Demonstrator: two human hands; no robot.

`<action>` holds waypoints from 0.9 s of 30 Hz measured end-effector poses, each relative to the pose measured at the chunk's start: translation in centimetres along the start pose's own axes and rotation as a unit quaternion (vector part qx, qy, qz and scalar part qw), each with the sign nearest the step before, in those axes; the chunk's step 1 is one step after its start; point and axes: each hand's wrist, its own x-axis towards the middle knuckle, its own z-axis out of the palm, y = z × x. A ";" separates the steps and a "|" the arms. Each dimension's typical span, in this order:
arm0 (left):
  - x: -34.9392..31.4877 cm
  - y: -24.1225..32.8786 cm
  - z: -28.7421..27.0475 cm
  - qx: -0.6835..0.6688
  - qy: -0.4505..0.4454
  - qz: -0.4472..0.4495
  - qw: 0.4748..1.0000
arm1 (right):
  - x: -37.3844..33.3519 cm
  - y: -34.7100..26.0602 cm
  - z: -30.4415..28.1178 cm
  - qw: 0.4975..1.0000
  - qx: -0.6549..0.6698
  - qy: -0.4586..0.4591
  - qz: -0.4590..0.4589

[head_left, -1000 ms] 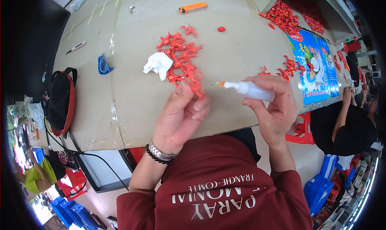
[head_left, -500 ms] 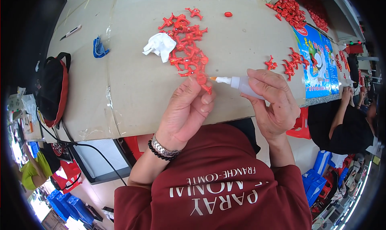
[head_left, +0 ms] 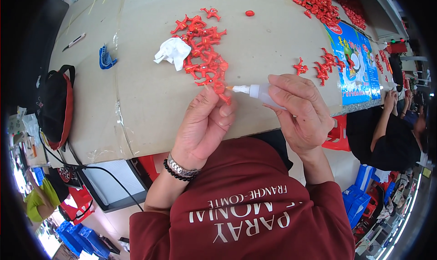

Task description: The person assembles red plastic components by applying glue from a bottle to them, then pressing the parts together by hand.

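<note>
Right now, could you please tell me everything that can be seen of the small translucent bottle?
The small bottle looks like whitish, translucent plastic, with a rounded body, a narrower, uneven white neck and a thin orange-tan tip. It is held roughly level above the tabletop, tip pointing left, in the right-hand grip, which hides much of its rear. The tip is at the red piece in the left-hand grip; whether they touch is unclear. Its contents cannot be made out.

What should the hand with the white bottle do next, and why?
Perhaps squeeze the white bottle gently: the right hand grips it, its narrow tip is right by a red piece, and the left hand is holding that piece.
</note>
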 end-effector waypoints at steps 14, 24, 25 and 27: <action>0.0 -0.1 0.0 0.006 0.002 -0.003 1.000 | 0.0 0.2 0.1 1.000 -0.001 0.002 -0.013; 0.0 -0.2 0.1 -0.007 0.013 -0.002 1.000 | 0.1 0.1 0.0 1.000 -0.009 0.005 -0.011; 0.0 -0.2 0.2 -0.007 0.013 -0.002 1.000 | 0.1 0.1 -0.1 1.000 -0.009 0.004 -0.011; 0.0 -0.1 0.3 0.001 0.019 0.000 1.000 | 0.1 0.2 -0.1 1.000 -0.014 0.004 -0.007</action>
